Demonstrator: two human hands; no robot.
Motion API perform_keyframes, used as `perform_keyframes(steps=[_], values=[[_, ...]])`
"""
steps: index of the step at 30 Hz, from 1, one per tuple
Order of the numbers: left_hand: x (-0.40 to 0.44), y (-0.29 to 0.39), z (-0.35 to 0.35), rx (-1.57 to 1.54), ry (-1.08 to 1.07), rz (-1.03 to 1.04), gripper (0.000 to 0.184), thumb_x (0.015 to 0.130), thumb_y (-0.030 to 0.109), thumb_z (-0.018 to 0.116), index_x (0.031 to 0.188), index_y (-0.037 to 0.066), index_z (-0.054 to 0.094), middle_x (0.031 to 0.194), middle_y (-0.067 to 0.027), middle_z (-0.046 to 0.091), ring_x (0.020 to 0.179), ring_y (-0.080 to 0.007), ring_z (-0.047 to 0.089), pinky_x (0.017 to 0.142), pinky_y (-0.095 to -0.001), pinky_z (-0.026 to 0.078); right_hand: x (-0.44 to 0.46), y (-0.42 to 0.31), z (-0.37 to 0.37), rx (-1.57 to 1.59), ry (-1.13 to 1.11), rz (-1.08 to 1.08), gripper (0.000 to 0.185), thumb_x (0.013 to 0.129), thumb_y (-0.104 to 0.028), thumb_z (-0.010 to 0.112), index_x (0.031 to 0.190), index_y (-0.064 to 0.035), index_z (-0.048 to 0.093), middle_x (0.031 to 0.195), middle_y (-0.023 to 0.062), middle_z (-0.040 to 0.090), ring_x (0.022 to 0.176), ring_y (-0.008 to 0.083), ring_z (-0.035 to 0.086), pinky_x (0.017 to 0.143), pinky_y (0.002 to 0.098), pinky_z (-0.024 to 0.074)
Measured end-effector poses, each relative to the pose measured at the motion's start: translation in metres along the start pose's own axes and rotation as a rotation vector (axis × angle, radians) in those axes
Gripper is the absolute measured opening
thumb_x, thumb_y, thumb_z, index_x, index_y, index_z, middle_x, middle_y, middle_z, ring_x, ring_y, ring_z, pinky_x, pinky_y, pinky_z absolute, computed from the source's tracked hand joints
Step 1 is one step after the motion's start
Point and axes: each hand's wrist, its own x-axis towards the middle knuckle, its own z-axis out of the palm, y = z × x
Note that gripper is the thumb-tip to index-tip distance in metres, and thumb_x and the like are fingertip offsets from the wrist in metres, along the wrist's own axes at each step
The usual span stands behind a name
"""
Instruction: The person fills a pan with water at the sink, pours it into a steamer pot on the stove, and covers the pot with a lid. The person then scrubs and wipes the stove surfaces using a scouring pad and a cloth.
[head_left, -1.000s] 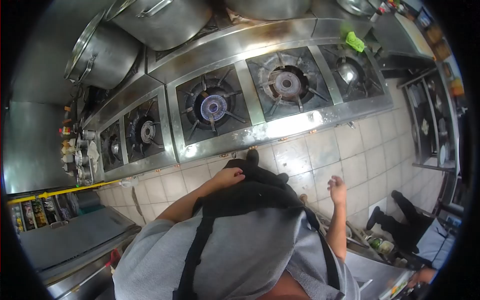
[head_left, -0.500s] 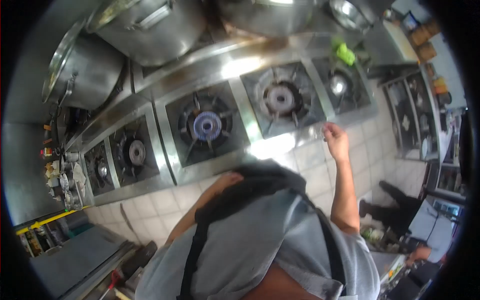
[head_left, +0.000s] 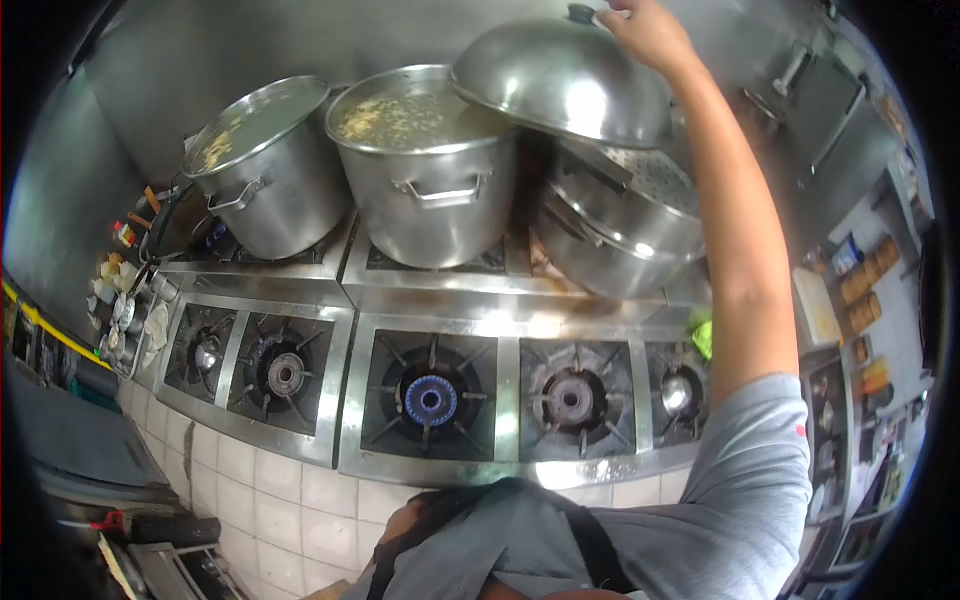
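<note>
My right hand (head_left: 645,32) reaches up to the top edge of the view, its fingers closed at the black knob of a domed steel lid (head_left: 560,75). The lid is tilted and raised at the near side over a steamer pot (head_left: 620,250), and part of a perforated steamer tray (head_left: 655,172) shows under it. Down by my waist is my left hand (head_left: 402,520), partly covered by the dark apron; its fingers cannot be made out.
Two tall stockpots, one in the middle (head_left: 425,205) and one at left (head_left: 290,205), hold cloudy liquid with pale bits. A front burner (head_left: 431,400) burns with a blue flame. Another burner (head_left: 571,398) is unlit. Something bright green (head_left: 703,340) lies by the right burner.
My right hand has risen from beside the front stove edge to the lid's knob. The view has tilted up, bringing the pots fully into sight. My left hand stays near my waist.
</note>
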Motion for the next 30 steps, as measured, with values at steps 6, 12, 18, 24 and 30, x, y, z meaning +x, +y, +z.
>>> perform_keyframes(steps=[6, 12, 18, 24, 30], values=[[-0.034, -0.037, 0.035, -0.016, 0.117, -0.344, 0.043, 0.09, 0.042, 0.061, 0.11, 0.004, 0.069, 0.102, -0.0196, 0.071, 0.101, -0.0343, 0.068, 0.086, -0.0416, 0.052, 0.092, 0.067, 0.124, -0.247, -0.309, 0.017, 0.058, 0.093, -0.039, 0.055, 0.143, -0.01, 0.049, 0.13, 0.0215, 0.061, 0.119, 0.0374, 0.059, 0.103, 0.0434, 0.0448], [-0.053, -0.07, 0.06, 0.062, 0.12, -0.514, 0.047, 0.089, 0.047, 0.062, 0.106, 0.004, 0.071, 0.098, -0.0211, 0.072, 0.099, -0.0358, 0.068, 0.085, -0.0435, 0.053, 0.096, 0.048, 0.091, -0.161, -0.426, 0.232, 0.046, 0.083, -0.037, 0.06, 0.116, -0.006, 0.068, 0.112, 0.0195, 0.069, 0.104, 0.0343, 0.066, 0.09, 0.0419, 0.0519], [-0.042, -0.104, 0.072, 0.195, 0.027, -0.568, 0.05, 0.086, 0.048, 0.058, 0.104, 0.003, 0.072, 0.102, -0.0213, 0.072, 0.101, -0.0379, 0.068, 0.089, -0.0449, 0.053, 0.059, 0.034, 0.041, -0.221, -0.35, 0.258, 0.049, 0.079, -0.039, 0.064, 0.115, -0.007, 0.068, 0.112, 0.0192, 0.069, 0.105, 0.0337, 0.066, 0.092, 0.0422, 0.0515], [-0.054, -0.038, 0.064, 0.056, 0.141, -0.571, 0.049, 0.085, 0.047, 0.061, 0.106, 0.004, 0.073, 0.102, -0.0214, 0.072, 0.101, -0.0363, 0.068, 0.088, -0.0433, 0.053, 0.067, 0.078, 0.049, -0.303, -0.301, 0.261, 0.067, 0.076, -0.049, 0.065, 0.129, -0.009, 0.061, 0.121, 0.014, 0.068, 0.109, 0.0284, 0.065, 0.095, 0.0412, 0.0492], [-0.064, -0.064, 0.097, 0.097, 0.106, -0.634, 0.048, 0.085, 0.046, 0.063, 0.106, 0.004, 0.073, 0.102, -0.0212, 0.072, 0.101, -0.0346, 0.068, 0.088, -0.0427, 0.053, 0.052, 0.138, -0.014, -0.302, -0.356, 0.299, 0.048, 0.077, -0.042, 0.065, 0.095, 0.0017, 0.075, 0.098, 0.0195, 0.073, 0.095, 0.0325, 0.07, 0.087, 0.0411, 0.0524]])
